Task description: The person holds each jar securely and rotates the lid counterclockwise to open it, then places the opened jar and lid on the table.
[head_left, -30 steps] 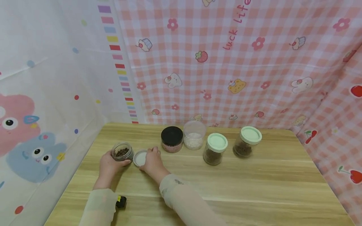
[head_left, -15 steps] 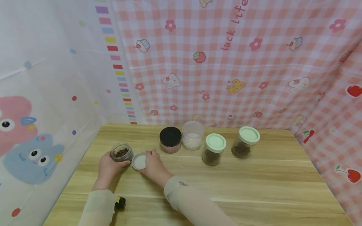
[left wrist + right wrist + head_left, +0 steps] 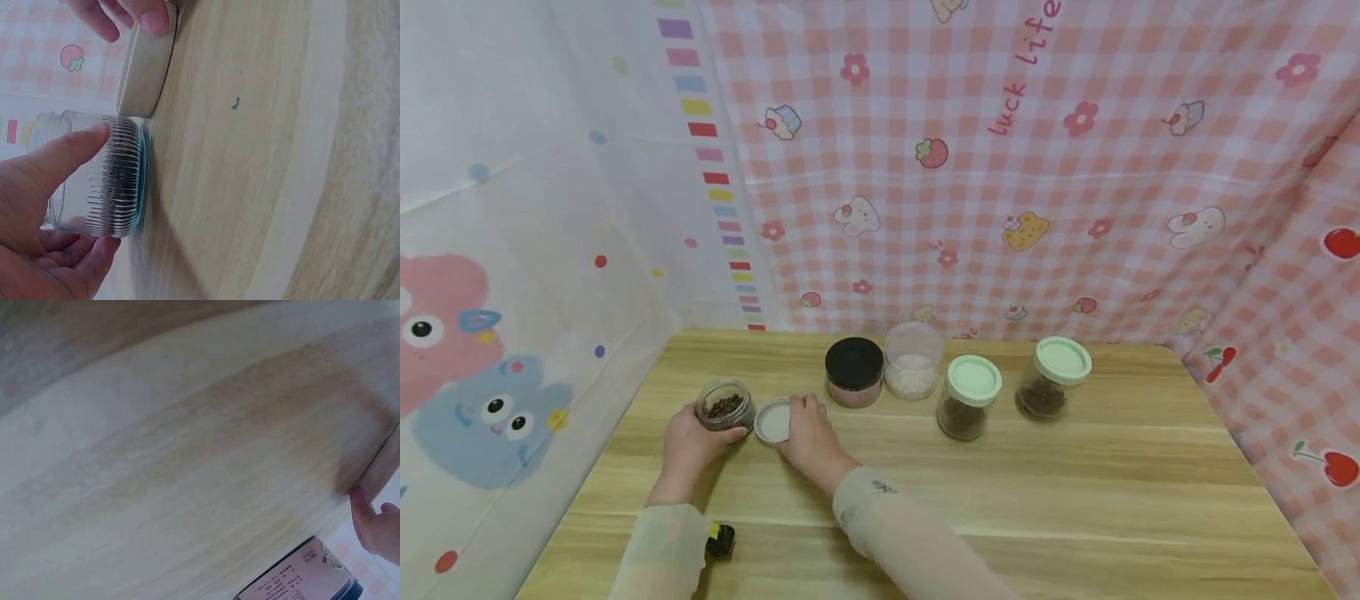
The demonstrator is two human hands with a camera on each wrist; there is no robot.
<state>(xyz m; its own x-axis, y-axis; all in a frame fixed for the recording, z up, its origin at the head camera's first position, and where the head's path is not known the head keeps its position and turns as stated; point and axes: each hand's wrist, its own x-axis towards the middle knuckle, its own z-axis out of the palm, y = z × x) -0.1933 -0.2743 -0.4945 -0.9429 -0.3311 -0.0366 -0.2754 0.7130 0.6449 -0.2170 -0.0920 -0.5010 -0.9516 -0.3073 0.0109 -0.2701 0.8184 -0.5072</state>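
Observation:
My left hand (image 3: 688, 446) grips a small open glass jar (image 3: 75, 181) standing at the left of the table, thumb on one side and fingers round the other. Dark brown coffee beans (image 3: 726, 406) lie inside, and its lower wall is ribbed. Just right of the jar is a round white lid (image 3: 772, 422), low on the tabletop beside the jar's base in the left wrist view (image 3: 140, 75). My right hand (image 3: 812, 442) holds the lid by its right edge. In the right wrist view only a thumb and part of the right hand (image 3: 378, 531) show.
Behind stand a black-lidded pink jar (image 3: 855, 372) and a clear tub (image 3: 913, 367) of white grains. Two green-lidded jars (image 3: 969, 396) (image 3: 1052, 377) with dark contents are farther right. A small black object (image 3: 721, 541) lies beside the left sleeve on the wooden table (image 3: 1037, 517).
The lid and right hand slip slightly towards me, then back up beside the jar. The left hand and jar stay in place.

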